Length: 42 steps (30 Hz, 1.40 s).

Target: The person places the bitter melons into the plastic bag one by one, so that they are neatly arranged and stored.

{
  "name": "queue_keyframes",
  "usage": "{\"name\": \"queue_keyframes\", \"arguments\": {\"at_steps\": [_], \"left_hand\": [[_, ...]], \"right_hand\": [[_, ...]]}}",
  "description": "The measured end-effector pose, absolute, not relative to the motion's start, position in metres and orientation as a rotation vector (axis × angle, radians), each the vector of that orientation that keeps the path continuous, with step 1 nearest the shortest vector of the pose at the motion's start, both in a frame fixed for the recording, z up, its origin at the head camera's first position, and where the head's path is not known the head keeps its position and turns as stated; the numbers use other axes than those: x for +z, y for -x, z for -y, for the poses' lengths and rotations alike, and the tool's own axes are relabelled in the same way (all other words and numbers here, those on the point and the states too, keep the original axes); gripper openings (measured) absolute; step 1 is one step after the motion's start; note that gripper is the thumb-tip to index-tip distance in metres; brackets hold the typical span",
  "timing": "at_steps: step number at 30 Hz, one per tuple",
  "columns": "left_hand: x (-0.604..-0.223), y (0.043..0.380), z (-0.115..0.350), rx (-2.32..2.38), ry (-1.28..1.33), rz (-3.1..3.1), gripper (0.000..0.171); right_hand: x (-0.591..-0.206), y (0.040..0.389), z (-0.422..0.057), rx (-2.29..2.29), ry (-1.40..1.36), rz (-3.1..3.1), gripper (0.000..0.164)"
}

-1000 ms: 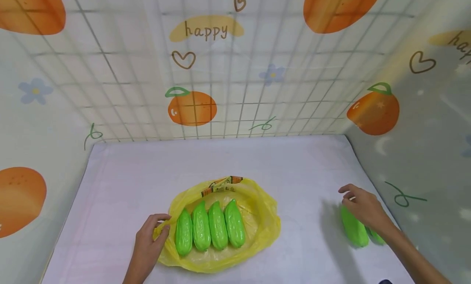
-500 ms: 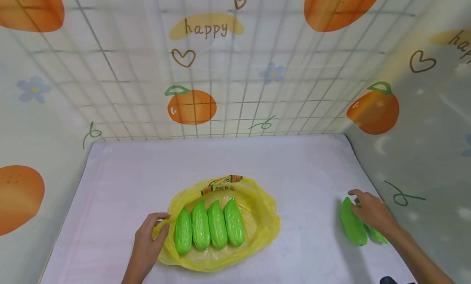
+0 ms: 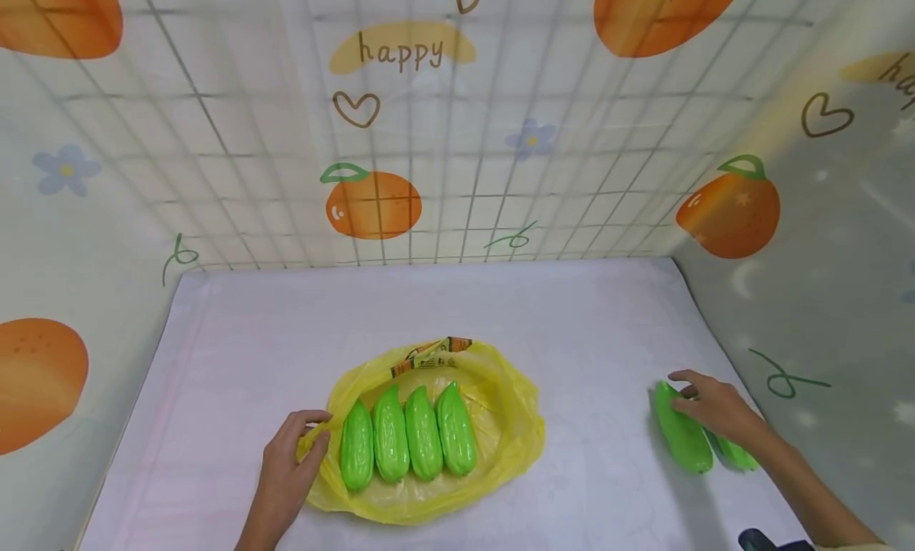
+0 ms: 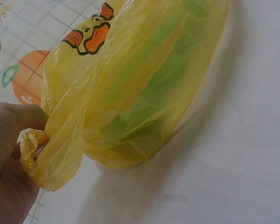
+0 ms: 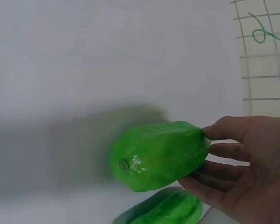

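Soft, fairly even light brightens the white tabletop [image 3: 593, 321] in the head view, glinting on the bagged papayas [image 3: 425, 436]; the right hand [image 3: 718, 412] casts a diffuse shadow leftward and nearer. The right wrist view is dimmer and greyer, a broad shadow spreading left of the gripped papaya [image 5: 161, 154]. The left wrist view looks slightly soft, the yellow plastic bag [image 4: 65, 144] translucent with shiny creases.

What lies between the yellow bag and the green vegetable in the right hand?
Only bare tabletop, partly shadowed, lies between the yellow bag and that green vegetable, as the head view shows.
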<state>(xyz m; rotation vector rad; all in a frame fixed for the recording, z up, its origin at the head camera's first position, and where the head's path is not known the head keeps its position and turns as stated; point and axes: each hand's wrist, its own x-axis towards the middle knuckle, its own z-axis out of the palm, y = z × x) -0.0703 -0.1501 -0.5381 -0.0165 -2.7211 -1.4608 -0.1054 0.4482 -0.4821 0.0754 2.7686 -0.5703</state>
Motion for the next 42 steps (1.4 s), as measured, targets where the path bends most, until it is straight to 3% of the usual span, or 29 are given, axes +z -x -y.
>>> {"name": "queue_keyframes", "arguments": {"at_steps": [18,42], "left_hand": [[-0.536,0.07,0.151,-1.481,-0.022,2.735,0.021],[-0.535,0.07,0.15,-1.477,-0.026,2.737,0.021]], "right_hand": [[-0.475,0.112,-0.447,-0.799,-0.234,-2.495,0.06],[-0.449,0.12,-0.402,-1.146,-0.076,-2.364,0.059]]}}
